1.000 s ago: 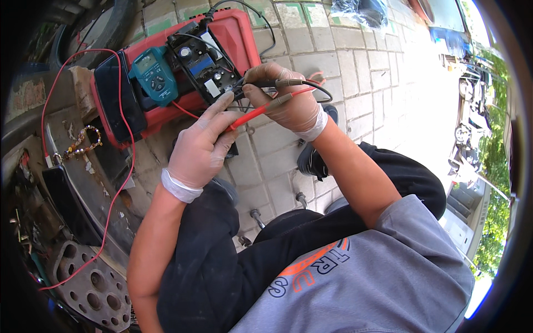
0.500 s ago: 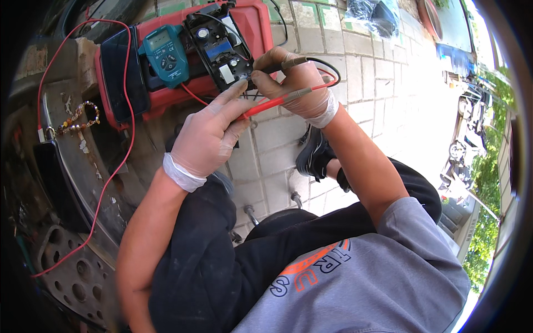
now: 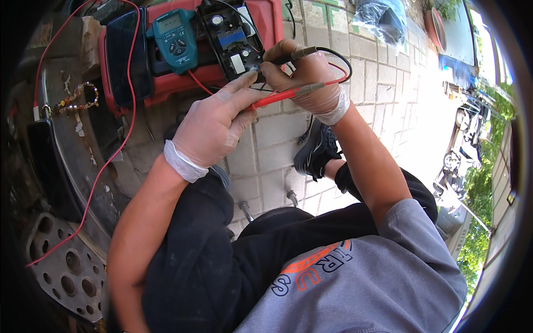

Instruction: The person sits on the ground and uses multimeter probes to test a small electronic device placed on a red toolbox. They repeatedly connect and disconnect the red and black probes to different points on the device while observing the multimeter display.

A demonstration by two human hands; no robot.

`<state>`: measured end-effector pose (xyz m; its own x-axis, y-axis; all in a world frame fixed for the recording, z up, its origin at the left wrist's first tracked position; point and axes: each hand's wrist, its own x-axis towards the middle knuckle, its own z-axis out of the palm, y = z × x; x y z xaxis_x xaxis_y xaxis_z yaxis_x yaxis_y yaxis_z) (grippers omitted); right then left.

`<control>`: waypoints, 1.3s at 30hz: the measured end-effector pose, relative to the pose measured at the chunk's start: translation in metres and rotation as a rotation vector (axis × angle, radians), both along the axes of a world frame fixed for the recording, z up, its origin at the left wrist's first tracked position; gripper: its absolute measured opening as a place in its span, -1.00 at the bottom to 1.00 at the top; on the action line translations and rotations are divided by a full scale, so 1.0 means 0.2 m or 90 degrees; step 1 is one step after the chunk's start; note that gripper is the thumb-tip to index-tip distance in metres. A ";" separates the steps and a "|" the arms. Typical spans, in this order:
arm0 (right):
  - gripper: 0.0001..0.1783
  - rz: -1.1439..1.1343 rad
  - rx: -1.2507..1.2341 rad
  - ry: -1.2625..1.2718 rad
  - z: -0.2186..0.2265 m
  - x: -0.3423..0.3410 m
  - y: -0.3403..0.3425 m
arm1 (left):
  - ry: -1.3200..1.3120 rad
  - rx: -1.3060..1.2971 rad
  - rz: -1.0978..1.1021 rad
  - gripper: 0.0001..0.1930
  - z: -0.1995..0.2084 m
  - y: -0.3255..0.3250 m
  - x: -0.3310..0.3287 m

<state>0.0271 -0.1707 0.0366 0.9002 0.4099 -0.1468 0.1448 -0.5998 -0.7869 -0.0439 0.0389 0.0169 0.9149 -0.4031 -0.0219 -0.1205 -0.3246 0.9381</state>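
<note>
The small black open circuit board (image 3: 232, 41) with a blue part lies on the red plastic tool case (image 3: 266, 22), just right of the teal handheld multimeter (image 3: 173, 39). Since a second ago both gloved hands have stayed at the board's lower right corner, so the probing looks ongoing rather than finished. The right hand (image 3: 305, 77) has its grip clenched on the black-leaded probe (image 3: 294, 54) and the red probe (image 3: 283, 96). The left hand (image 3: 214, 127) is mostly released, forefinger stretched out touching the red probe's tip by the board.
</note>
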 end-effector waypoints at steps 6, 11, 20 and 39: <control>-0.85 0.086 -0.032 -0.096 0.02 0.04 0.00 | 0.014 -0.010 -0.004 -0.75 -0.01 0.01 0.00; -0.85 0.192 -0.100 -0.187 0.03 0.11 -0.01 | 0.048 -0.031 -0.001 -0.72 0.00 0.00 0.00; -0.81 0.210 0.032 0.028 0.02 0.13 -0.05 | 0.076 -0.022 -0.020 -0.68 0.02 0.01 0.00; -0.79 0.224 -0.023 -0.050 0.03 0.14 -0.05 | 0.101 -0.007 -0.039 -0.66 0.02 0.01 0.01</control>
<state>0.0556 -0.1799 0.0427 0.7141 0.6924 -0.1030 0.4062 -0.5297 -0.7446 -0.0427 0.0418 0.0209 0.8738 -0.4593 -0.1599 0.0107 -0.3105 0.9505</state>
